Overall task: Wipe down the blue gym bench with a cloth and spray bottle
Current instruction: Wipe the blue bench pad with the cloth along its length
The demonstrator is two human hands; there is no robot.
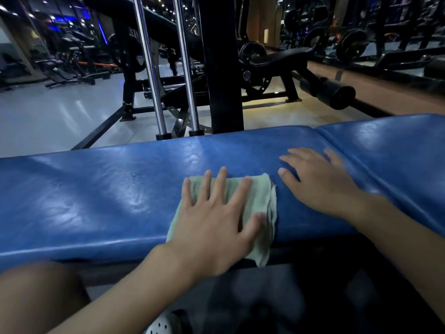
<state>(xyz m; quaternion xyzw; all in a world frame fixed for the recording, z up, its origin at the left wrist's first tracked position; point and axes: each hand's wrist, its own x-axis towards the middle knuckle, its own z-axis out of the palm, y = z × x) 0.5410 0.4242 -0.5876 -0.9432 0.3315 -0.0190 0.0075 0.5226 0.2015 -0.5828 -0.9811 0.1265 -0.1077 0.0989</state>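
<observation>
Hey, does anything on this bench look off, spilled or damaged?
No visible damage. A few droplets sit on the blue bench left of the green cloth, and the cloth's corner hangs over the near edge.

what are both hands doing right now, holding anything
left hand: open, pressing flat on the cloth on the bench.
right hand: open, fingers spread on the bench, holding nothing.

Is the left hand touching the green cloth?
Touching. The head view shows the left hand lying flat on the cloth, fingers spread, atop the bench.
</observation>
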